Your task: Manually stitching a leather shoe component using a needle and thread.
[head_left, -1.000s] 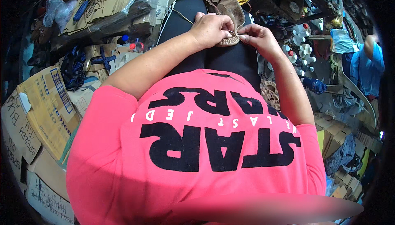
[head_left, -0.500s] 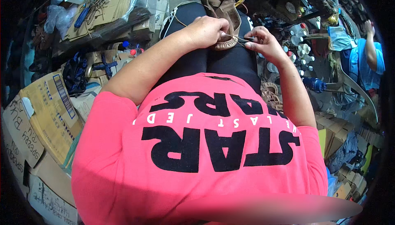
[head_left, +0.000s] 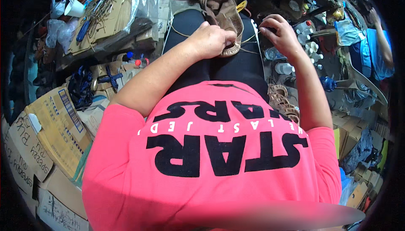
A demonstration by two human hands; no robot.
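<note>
A brown leather shoe upper [head_left: 232,18] lies across my black-clad thighs, its gathered, stitched toe seam [head_left: 230,53] toward me. My left hand [head_left: 211,40] is closed around the side of the upper near the toe, thumb and fingers pressed on the leather. My right hand [head_left: 280,35] is raised to the right of the shoe, fingertips pinched together. From the toe seam a light thread [head_left: 251,40] runs across to these fingertips. Whether a needle is also between them is too small to tell. Another loop of cord [head_left: 179,32] hangs by my left wrist.
Several plastic bottles [head_left: 311,46] stand to the right. Stitched brown shoe pieces [head_left: 278,94] lie beside my right hip. At the left are cardboard sheets with tools [head_left: 103,18] and boxes [head_left: 59,121]. Another person's arm [head_left: 382,41] shows at the far right.
My right hand has moved up and to the right, away from the toe seam, and the thread is drawn out between them. My left hand stays on the upper.
</note>
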